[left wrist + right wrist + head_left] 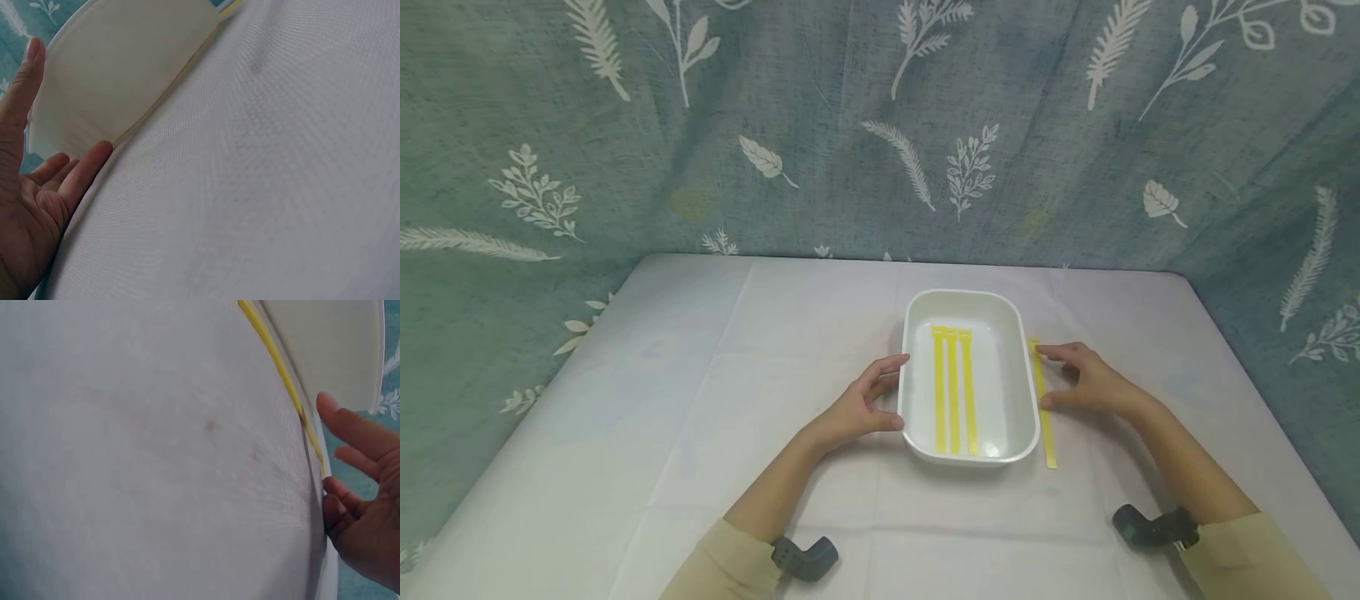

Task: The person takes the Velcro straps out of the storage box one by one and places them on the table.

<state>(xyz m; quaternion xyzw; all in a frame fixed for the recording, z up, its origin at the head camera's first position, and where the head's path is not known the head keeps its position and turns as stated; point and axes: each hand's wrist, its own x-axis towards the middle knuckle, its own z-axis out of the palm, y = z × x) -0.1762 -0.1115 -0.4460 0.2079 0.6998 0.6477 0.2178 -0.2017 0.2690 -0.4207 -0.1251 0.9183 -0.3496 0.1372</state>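
A white rectangular tray with rounded corners stands on the table, with three long yellow strips lying side by side inside it. Each strip has a wider, slotted far end. My left hand rests against the tray's left side, thumb and fingers spread apart; the left wrist view shows its fingers at the outer wall. Beside the tray's right wall, another yellow strip lies on the cloth. Over it, my right hand has its thumb and fingers apart, close to the strip and the tray.
A white cloth covers the table. Behind it hangs a blue-green curtain with white leaf prints. Dark wrist-worn devices sit at the left and right sleeves.
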